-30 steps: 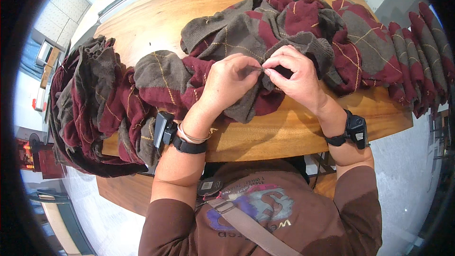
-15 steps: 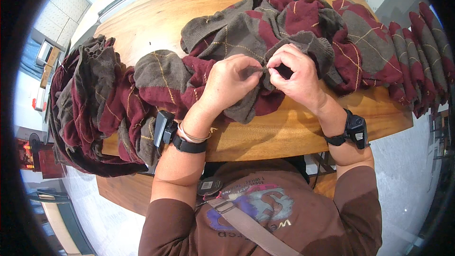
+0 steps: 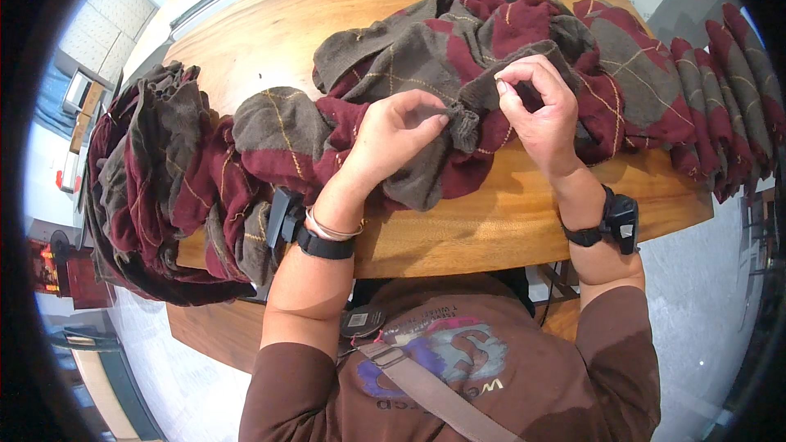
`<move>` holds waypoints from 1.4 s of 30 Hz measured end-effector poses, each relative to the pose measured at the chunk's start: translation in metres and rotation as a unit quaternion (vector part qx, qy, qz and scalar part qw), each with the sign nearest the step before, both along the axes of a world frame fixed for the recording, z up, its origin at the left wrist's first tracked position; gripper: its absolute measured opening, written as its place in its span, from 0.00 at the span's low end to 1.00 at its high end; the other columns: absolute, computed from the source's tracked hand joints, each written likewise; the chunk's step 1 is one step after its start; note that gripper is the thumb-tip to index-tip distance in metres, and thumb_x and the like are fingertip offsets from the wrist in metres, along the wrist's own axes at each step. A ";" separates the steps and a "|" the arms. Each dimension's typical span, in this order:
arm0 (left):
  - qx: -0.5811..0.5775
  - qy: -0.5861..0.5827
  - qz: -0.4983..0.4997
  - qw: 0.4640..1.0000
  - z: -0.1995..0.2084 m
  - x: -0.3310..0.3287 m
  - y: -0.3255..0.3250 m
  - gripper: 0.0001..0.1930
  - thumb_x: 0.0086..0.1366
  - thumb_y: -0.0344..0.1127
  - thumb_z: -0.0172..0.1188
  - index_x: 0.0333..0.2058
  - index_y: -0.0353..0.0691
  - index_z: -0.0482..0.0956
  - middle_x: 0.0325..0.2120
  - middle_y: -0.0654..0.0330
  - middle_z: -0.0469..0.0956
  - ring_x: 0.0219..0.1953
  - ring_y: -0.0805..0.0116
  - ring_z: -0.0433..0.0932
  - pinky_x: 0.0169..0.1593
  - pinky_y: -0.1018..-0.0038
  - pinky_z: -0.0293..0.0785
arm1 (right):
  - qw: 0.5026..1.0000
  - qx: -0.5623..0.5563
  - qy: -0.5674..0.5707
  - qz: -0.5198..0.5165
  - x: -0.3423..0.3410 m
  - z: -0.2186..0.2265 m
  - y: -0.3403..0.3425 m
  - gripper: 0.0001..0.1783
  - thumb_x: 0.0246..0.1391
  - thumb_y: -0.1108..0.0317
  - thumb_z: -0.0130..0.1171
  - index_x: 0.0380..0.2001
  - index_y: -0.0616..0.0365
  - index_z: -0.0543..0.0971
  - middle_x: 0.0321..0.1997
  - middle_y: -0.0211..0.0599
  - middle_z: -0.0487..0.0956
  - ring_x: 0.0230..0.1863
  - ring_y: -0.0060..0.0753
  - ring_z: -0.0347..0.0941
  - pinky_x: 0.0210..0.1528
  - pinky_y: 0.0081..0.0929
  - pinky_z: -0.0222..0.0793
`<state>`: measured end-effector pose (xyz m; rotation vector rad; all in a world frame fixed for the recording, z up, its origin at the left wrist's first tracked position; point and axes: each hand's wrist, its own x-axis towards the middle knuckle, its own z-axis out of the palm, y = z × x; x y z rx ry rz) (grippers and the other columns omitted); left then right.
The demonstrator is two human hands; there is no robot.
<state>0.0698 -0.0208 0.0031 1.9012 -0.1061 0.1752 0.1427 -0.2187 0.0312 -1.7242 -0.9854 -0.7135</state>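
Observation:
A grey and maroon knitted garment [image 3: 409, 61] with thin yellow diamond lines lies bunched on the wooden table [image 3: 393, 250]. My left hand [image 3: 399, 131] pinches a bit of its grey ribbed edge, which is gathered into a small crumpled lump [image 3: 464, 127] beside the fingertips. To the right, my right hand [image 3: 542, 106] hovers over the cloth with thumb and forefinger pressed together. Whatever it pinches, perhaps something very fine, is too small to make out. A ring of space shows between that thumb and finger.
More of the same knitwear is heaped on the table's left end [image 3: 155, 172], hanging over the edge. At the right, several folded knitted pieces [image 3: 720, 106] stand in a row along the table's end. A bench [image 3: 213, 336] shows below the near left edge.
My hands were together at the ribbed edge. The right hand has since pulled away to the upper right, and the crumpled lump of ribbing now shows between them. The left hand has barely shifted.

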 end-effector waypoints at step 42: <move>0.042 0.038 0.152 0.987 0.005 -0.077 0.043 0.15 0.59 0.32 0.63 0.43 0.31 0.75 0.31 0.62 0.79 0.31 0.78 0.74 0.38 0.79 0.72 | 0.887 -0.125 0.386 0.221 0.055 0.017 -0.077 0.22 0.52 0.66 0.62 0.48 0.68 0.73 0.44 0.32 0.77 0.47 0.22 0.70 0.51 0.22 0.65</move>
